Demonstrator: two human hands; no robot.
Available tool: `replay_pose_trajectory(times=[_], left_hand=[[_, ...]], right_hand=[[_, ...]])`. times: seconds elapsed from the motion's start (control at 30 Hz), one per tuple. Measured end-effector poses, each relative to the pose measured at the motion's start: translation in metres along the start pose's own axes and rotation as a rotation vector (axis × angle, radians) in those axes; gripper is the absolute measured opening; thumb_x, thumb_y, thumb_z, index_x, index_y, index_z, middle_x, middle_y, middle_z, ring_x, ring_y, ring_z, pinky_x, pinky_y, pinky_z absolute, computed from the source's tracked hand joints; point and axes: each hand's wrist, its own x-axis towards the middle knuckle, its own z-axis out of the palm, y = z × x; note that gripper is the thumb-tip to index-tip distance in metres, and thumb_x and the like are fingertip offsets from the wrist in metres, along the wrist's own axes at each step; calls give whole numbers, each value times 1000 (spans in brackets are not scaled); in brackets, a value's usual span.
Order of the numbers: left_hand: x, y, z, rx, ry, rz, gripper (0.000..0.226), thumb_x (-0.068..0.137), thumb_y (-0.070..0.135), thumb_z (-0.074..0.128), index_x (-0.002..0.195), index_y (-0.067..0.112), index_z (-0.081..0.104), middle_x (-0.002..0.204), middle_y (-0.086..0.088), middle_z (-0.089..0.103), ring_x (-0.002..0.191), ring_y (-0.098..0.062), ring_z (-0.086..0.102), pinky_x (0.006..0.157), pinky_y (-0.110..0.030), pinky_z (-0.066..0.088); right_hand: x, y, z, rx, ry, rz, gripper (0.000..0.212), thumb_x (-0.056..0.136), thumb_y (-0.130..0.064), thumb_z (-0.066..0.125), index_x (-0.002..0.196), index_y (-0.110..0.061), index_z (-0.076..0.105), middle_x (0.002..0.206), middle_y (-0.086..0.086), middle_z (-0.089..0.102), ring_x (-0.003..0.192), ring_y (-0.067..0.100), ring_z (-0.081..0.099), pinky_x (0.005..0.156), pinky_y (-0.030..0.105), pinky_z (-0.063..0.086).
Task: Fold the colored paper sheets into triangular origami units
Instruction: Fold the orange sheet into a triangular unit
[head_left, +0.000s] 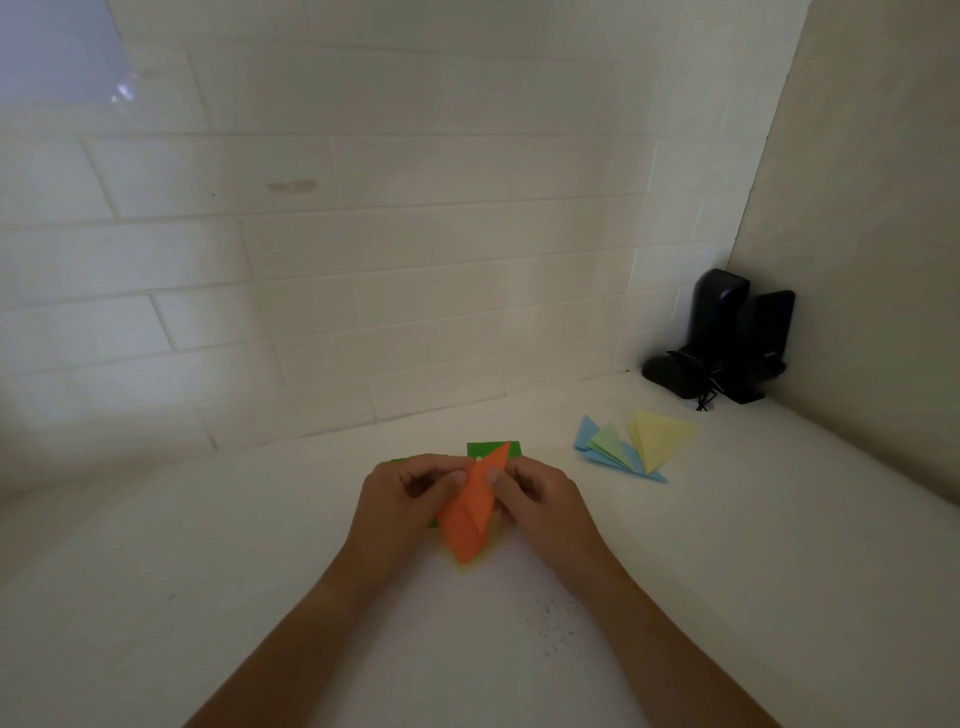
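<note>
While both hands pinch it, orange paper (474, 506) points up-right.

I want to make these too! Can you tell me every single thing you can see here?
orange paper: one, orange, partly folded, held over the counter middle
green sheets: at least one, dark green, lying under the hands
yellow sheet: one, pale yellow, peeking out beneath the orange paper
folded units: several, blue, light green, yellow, piled to the right
speakers: two, black, far right corner
counter: one, white
tiled wall: one, white, behind
left hand: pinches the orange paper
right hand: pinches the orange paper
</note>
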Motion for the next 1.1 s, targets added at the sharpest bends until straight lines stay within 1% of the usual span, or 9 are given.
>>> replay_pose_trajectory(times=[0.2, 0.33, 0.4, 0.47, 0.57, 0.63, 0.73, 0.83, 1.1], left_hand=[[0, 3, 2, -47, -17, -37, 21, 97, 4, 67, 108, 15, 81, 98, -10, 80, 97, -31, 76, 91, -54, 61], [-1, 5, 3, -71, -36, -28, 26, 98, 3, 65, 107, 21, 82, 93, -23, 76, 95, -42, 72, 87, -54, 60], [-1, 7, 3, -76, -48, -21, 27, 99, 4, 65, 107, 24, 82, 92, -26, 74, 95, -44, 71, 86, -54, 59], [-1, 6, 3, -66, -50, -26, 26, 98, 6, 66, 107, 25, 82, 83, -27, 69, 84, -42, 70, 82, -50, 61], [0, 5, 3, -22, -69, -57, 21, 96, 13, 71, 107, 28, 81, 66, -15, 55, 71, -22, 56, 74, -36, 51], [-1, 6, 3, 24, -97, -67, 20, 90, 20, 71, 103, 31, 82, 66, -10, 58, 72, -16, 57, 76, -28, 47], [-3, 9, 5, 45, -126, -71, 28, 94, 6, 70, 96, 31, 83, 74, -9, 71, 76, -9, 65, 76, -18, 49], [-4, 12, 7, 80, -149, -79, 29, 94, 4, 70, 93, 30, 83, 81, -14, 74, 76, -8, 65, 73, -16, 48], [-5, 13, 7, 63, -182, -120, 17, 92, 7, 75, 93, 21, 83, 88, -17, 76, 78, -10, 68, 74, -14, 51]], right_hand=[[3, 6, 0, -59, 13, -26, 36, 103, -31, 61, 76, -6, 60, 63, -9, 59, 60, 4, 54, 60, 16, 42], [3, 8, 1, -94, 15, -22, 36, 103, -30, 60, 71, -14, 55, 61, -12, 56, 60, 3, 51, 59, 17, 40], [4, 8, 1, -97, 16, -23, 37, 103, -31, 59, 73, -9, 56, 63, -9, 56, 61, 5, 50, 61, 20, 40], [4, 6, 0, -65, 17, -11, 36, 104, -30, 58, 76, -8, 58, 63, -10, 55, 60, 3, 50, 60, 16, 39], [3, 4, -2, 8, 46, 13, 31, 105, -26, 56, 77, -15, 62, 62, -13, 58, 59, -1, 52, 60, 13, 40], [3, 6, -2, 18, 74, 19, 30, 105, -27, 57, 78, -17, 63, 65, -11, 58, 62, 4, 51, 61, 20, 41], [4, 7, -2, 70, 94, 35, 27, 103, -25, 58, 78, -15, 61, 68, -6, 57, 66, 8, 50, 64, 26, 41], [3, 4, -3, 105, 113, 39, 28, 101, -19, 58, 74, -16, 55, 66, -7, 52, 65, 7, 46, 63, 24, 38], [2, 2, -2, 135, 132, 64, 37, 101, -19, 57, 65, -21, 47, 62, -4, 45, 62, 10, 40, 62, 33, 34]])
